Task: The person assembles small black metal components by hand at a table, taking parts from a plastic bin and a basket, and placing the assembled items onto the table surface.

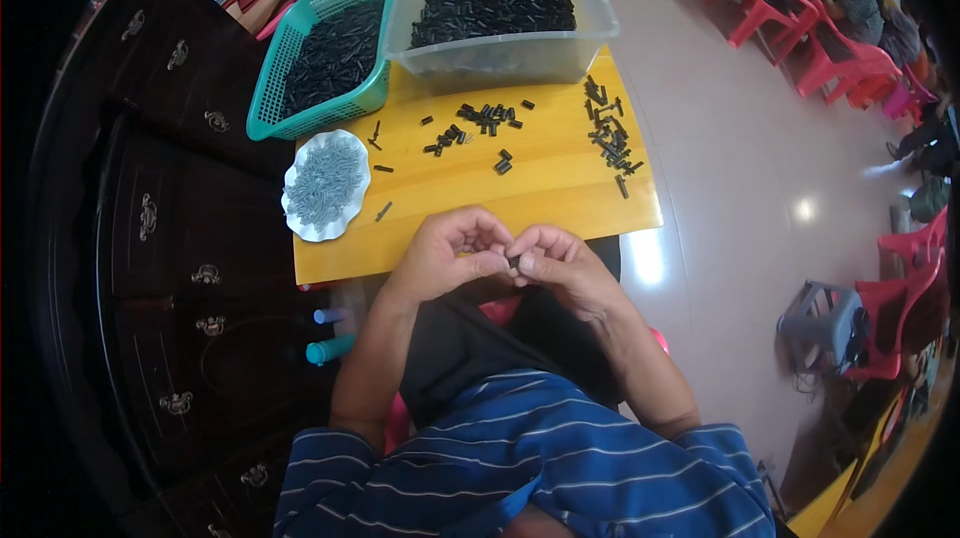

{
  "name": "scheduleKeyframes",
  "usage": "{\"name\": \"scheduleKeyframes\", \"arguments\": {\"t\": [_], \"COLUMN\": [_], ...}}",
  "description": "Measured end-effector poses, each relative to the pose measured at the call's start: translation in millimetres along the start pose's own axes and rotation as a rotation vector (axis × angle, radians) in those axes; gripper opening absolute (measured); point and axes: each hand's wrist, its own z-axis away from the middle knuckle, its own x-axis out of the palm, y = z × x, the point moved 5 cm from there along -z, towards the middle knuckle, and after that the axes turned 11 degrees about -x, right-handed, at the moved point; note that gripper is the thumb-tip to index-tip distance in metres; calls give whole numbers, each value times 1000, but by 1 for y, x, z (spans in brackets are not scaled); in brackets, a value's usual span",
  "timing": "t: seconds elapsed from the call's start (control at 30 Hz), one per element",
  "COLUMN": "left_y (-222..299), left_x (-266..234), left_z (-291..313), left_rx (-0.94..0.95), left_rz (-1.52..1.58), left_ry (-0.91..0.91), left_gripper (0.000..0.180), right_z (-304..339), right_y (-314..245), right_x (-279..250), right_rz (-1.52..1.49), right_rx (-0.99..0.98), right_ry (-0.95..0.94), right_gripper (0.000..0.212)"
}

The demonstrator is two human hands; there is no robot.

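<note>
My left hand (455, 253) and my right hand (562, 266) meet just off the near edge of the yellow table (450, 213). Pinched between their fingertips is a small black cylindrical part (514, 262), mostly covered by the fingers. Beyond the hands, two short black cylinders (503, 166) lie apart from a loose group of similar black cylinders (490, 116). To the left, a white scalloped plate (292, 184) holds a heap of thin silvery pins. Several slender black pieces (384, 211) lie beside it. A pile of black parts with narrow stems (610, 143) sits along the right edge.
At the back stand a green basket (262, 103) and a translucent plastic bin (490, 63), both filled with black parts. Dark drawers (160, 218) line the left side. Another person's arm (270, 0) shows at the top left. Red chairs (845, 58) and a grey stool (822, 323) stand to the right.
</note>
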Motion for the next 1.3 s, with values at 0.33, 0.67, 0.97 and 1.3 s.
{"name": "scheduleKeyframes", "arguments": {"t": [0.33, 0.67, 0.97, 1.3], "left_y": [-21, -4, 21, 18], "left_x": [-76, -83, -66, -62], "left_z": [-21, -38, -80, -122], "left_rx": [104, 252, 298, 327], "left_rz": [-778, -981, -1031, -1252], "left_ry": [770, 871, 761, 743], "left_gripper": [16, 16, 15, 9], "right_z": [-1, -1, -1, -1], "right_y": [-6, -2, -6, -7], "right_x": [-4, -10, -10, -13], "right_rz": [-216, -236, -245, -204], "right_rx": [-8, 8, 9, 2], "right_ry": [138, 150, 194, 213], "right_gripper": [13, 14, 15, 16]}}
